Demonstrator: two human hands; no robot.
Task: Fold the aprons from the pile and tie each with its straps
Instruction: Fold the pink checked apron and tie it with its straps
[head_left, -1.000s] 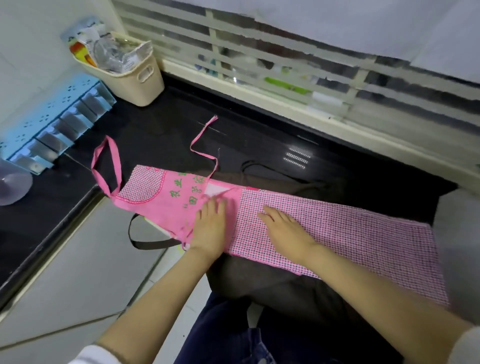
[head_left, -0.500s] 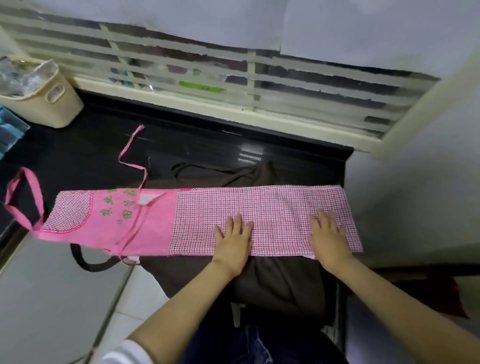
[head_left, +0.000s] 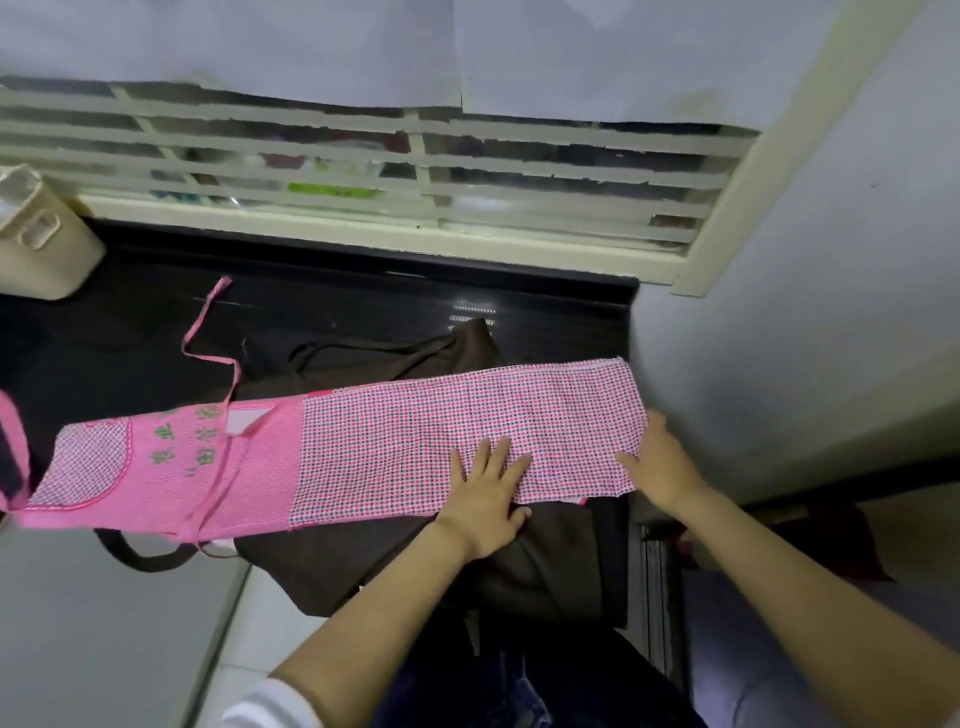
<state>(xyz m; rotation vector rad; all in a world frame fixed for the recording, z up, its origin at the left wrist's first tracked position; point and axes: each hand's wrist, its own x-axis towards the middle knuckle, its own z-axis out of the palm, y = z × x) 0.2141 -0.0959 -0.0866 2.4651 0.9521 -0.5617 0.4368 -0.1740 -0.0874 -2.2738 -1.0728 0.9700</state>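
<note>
Pink apron (head_left: 415, 441): folded into a long strip lying left to right across the black bench (head_left: 363, 306). The checked half is to the right and the plain bib half with green lettering to the left. It rests on a brown apron (head_left: 545, 561) (the rest of the pile, I judge).
Left hand (head_left: 485, 499): flat, fingers straight and spread, pressing the near edge of the checked half, with the palm partly on the brown cloth.
Right hand (head_left: 660, 467): at the strip's right end hem, close to the wall, thumb out across the cloth. Cannot tell whether the fingers have hooked under the hem.
Straps: one pink strap (head_left: 208, 332) trails off toward the window and another crosses the bib. The neck loop (head_left: 13, 447) hangs at the frame's left edge.
Likely step: folding the right end over toward the bib.
Risk, slip: cloth on cloth. If the end is lifted with only the near edge pinned, the folded layers may shear apart.
Risk, drop: the brown apron overhangs the bench front, so a pull toward the body could drag both off.
Risk, straps: the trailing strap may be buried inside the fold, leaving nothing to tie with.
Risk, snag: the brown apron's dark strap (head_left: 135, 556) loops out below the bib and could get gathered into the bundle.
</note>
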